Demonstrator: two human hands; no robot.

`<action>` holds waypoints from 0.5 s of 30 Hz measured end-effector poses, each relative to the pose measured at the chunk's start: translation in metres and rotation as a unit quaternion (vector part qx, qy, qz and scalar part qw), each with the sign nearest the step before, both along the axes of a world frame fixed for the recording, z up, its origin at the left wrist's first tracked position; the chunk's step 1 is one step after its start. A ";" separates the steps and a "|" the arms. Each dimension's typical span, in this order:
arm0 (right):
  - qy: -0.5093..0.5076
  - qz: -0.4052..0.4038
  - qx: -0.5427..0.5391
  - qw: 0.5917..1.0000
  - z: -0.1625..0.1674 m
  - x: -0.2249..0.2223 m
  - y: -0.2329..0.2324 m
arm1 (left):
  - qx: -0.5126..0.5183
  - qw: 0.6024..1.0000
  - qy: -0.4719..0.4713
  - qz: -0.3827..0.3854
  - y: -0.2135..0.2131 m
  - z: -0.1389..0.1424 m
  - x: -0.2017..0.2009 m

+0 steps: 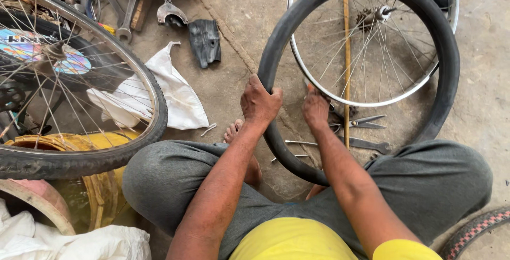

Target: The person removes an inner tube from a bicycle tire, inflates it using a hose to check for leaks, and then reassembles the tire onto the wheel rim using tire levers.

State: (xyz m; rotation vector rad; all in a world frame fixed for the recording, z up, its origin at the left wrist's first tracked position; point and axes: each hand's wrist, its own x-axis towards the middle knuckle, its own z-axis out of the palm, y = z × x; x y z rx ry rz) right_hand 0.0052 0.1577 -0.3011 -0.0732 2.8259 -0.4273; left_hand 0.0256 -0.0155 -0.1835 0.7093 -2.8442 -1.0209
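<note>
From the head camera, looking down, a person sits on the concrete floor point(239, 21) with knees wide in grey trousers. The left hand point(260, 102) is curled tight around a black inner tube point(449, 53), gripping its left side at about 9 o'clock on the big loop. The right hand point(316, 108) sits at about 7 o'clock of the bare wheel rim point(366, 102), inside the loop; it looks closed, but I cannot tell if it pinches the tube, the rim or something small. The tube rings the silver rim with spokes, and its bottom dips down between the knees. To do this well, it seems best to keep a firm hold, slide along the rubber bit by bit, and keep it away from the scissors point(361, 122) and metal levers point(366, 144) lying just past the right hand. At 9 o'clock of the picture stands another wheel with a tyre point(151, 127), over a yellow tub point(101, 185) and a white cloth point(178, 98). Spanners point(127, 23) lie at 11 o'clock. The right fingers are hidden, the tub is half covered, and a second tyre point(473, 231) is cut off at 5 o'clock
</note>
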 end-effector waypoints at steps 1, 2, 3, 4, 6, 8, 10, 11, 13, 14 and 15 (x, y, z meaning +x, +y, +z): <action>-0.032 -0.012 -0.003 0.999 0.004 0.004 -0.004 | 0.006 1.000 0.001 0.004 0.001 -0.001 -0.002; -0.029 -0.028 -0.047 0.998 0.009 0.005 -0.010 | 0.011 1.000 -0.001 0.008 0.000 -0.003 -0.004; -0.027 -0.046 -0.091 0.994 0.015 0.006 -0.015 | 0.013 1.000 -0.009 0.008 0.000 -0.005 -0.005; -0.020 -0.065 -0.133 0.989 0.022 0.006 -0.019 | 0.016 1.000 -0.012 0.007 0.000 -0.009 -0.006; -0.052 0.010 -0.188 0.981 0.041 -0.003 -0.025 | 0.024 1.000 0.005 0.005 -0.001 -0.016 -0.008; -0.032 0.094 -0.239 0.966 0.059 -0.015 -0.024 | 0.032 0.999 0.036 0.005 -0.003 -0.023 -0.007; -0.018 0.134 -0.251 0.959 0.085 -0.023 -0.016 | 0.038 0.998 0.055 0.013 -0.004 -0.028 -0.008; -0.042 0.126 -0.238 0.962 0.100 -0.025 -0.008 | 0.043 0.997 0.063 0.011 -0.005 -0.029 -0.008; -0.115 0.049 -0.266 0.956 0.130 -0.021 0.010 | 0.084 0.995 0.062 0.005 -0.006 -0.028 -0.009; -0.163 -0.014 -0.306 0.938 0.143 -0.014 0.018 | 0.104 0.993 0.062 0.003 -0.006 -0.026 -0.010; -0.209 -0.074 -0.345 0.912 0.153 -0.007 0.024 | 0.144 0.988 0.048 0.002 -0.007 -0.024 -0.010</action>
